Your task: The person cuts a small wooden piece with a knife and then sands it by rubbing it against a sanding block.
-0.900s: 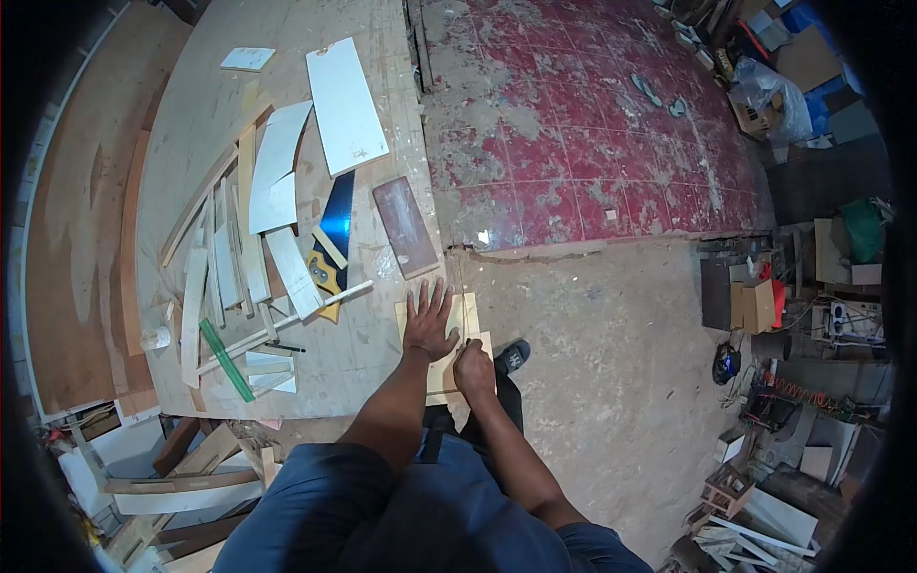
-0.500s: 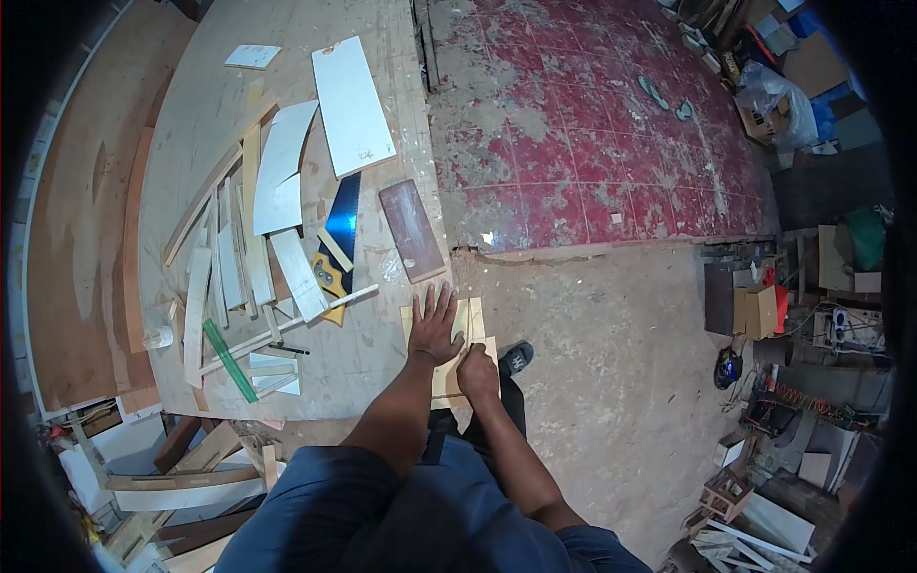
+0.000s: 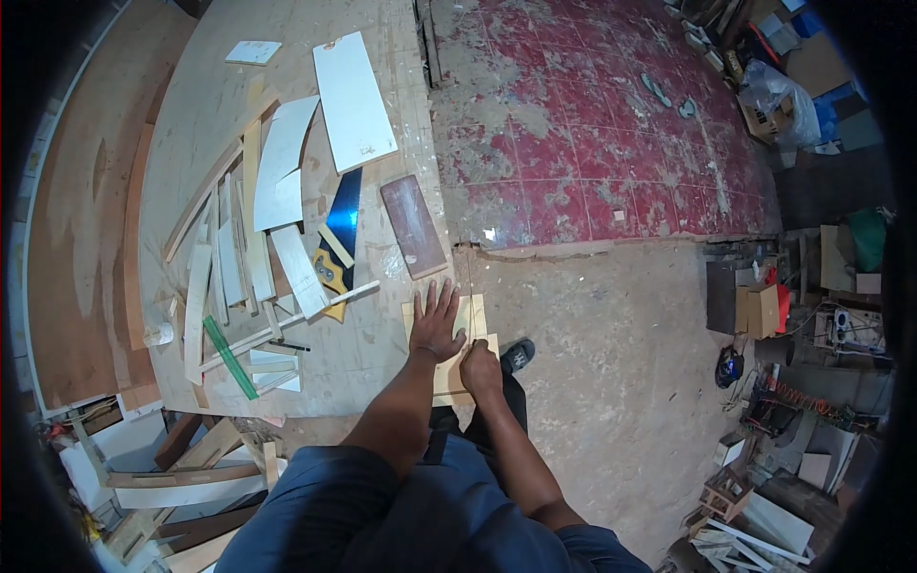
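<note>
My left hand (image 3: 437,327) lies flat with its fingers spread on a pale wooden board (image 3: 451,381) at the table's near right edge. Beside it, my right hand (image 3: 480,369) is a closed fist over the board's right side. Whatever that fist grips is hidden; only a thin dark line shows just ahead of it. Beyond my left fingertips rests a brown rectangular block (image 3: 414,225). To its left lies a handsaw (image 3: 345,212) with a blue-looking blade and a yellow handle, a short wood strip across it.
The wooden table (image 3: 353,377) carries white panels (image 3: 355,103), several wood strips (image 3: 198,296), a green strip (image 3: 229,358) and a dark pen-like stick (image 3: 290,346). Offcuts (image 3: 186,477) are piled below left. My shoe (image 3: 518,355) stands on the concrete floor (image 3: 611,353). Cartons (image 3: 761,311) line the right.
The view has shifted very slightly. My left hand stays pressed on the board, and my right fist remains beside it with hardly any visible movement.
</note>
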